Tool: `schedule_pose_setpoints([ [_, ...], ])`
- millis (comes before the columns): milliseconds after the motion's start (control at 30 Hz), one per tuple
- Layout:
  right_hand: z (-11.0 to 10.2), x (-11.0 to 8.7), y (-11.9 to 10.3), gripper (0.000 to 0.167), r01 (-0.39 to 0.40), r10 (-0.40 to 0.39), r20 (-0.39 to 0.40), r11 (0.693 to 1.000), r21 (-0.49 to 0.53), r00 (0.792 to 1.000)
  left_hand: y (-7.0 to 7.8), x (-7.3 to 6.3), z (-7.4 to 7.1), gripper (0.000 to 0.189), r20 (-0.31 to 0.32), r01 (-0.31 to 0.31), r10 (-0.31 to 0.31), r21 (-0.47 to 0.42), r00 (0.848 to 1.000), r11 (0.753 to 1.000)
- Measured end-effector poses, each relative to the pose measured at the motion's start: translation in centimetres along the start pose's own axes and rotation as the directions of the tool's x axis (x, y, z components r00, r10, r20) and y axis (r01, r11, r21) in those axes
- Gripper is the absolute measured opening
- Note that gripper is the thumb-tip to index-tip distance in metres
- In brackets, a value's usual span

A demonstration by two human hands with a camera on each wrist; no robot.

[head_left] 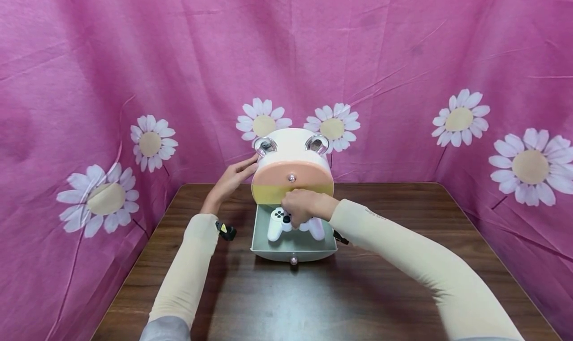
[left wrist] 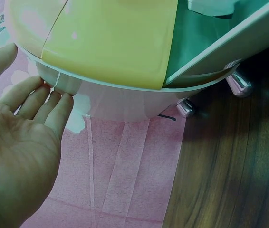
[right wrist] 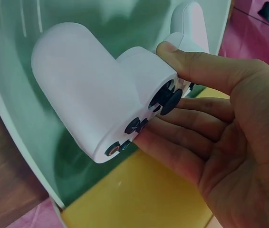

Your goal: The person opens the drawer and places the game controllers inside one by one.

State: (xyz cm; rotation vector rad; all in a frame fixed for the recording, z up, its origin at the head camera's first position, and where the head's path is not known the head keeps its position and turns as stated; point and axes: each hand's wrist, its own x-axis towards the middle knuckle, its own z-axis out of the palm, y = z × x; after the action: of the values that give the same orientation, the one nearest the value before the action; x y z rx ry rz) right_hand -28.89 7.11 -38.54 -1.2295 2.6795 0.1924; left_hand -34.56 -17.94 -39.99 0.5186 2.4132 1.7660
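Note:
A white game controller is at the pulled-out green drawer of a small rounded cabinet. My right hand reaches over the drawer from the right and grips the controller's middle. In the right wrist view, the thumb lies on one side of the controller and the fingers on the other, beside its thumbstick and buttons. On the cabinet's left side, my left hand has its fingertips at the wall. The left wrist view shows that palm turned up with gently bent fingers, holding nothing.
Above the open drawer are a yellow drawer and an orange one with a round knob. Two shiny ring-shaped eyes top the cabinet, which stands on a brown wooden table. A pink flowered curtain hangs behind.

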Motion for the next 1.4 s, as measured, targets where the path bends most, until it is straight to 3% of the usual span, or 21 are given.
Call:
schedule_pose_setpoints([
  [300,1.4,0.4,0.0,0.046,-0.002,0.002,0.003,1.000,-0.007,1.000,-0.2,-0.2,0.1,0.057,-0.015,-0.034,0.034,0.018,0.999,0.999],
  [467,1.6,0.3,-0.1,0.042,-0.026,0.026,0.010,1.000,0.017,1.000,-0.3,-0.3,0.1,0.058,-0.017,-0.041,0.041,0.020,0.999,0.999],
  [733,1.7,0.3,0.2,0.019,-0.028,0.028,0.015,1.000,0.001,1.000,-0.3,-0.1,0.0,0.057,-0.012,-0.038,0.038,0.005,0.999,0.999],
  [1067,1.6,0.0,0.2,0.021,-0.029,0.029,0.010,1.000,0.005,1.000,-0.2,-0.2,0.1,0.057,-0.012,-0.043,0.043,0.001,0.999,0.999],
  [1400,0.8,-2.0,0.0,0.013,0.081,-0.086,-0.138,0.996,-0.039,0.987,-0.2,-0.2,0.2,0.056,-0.017,-0.031,0.031,0.004,0.999,0.999],
])
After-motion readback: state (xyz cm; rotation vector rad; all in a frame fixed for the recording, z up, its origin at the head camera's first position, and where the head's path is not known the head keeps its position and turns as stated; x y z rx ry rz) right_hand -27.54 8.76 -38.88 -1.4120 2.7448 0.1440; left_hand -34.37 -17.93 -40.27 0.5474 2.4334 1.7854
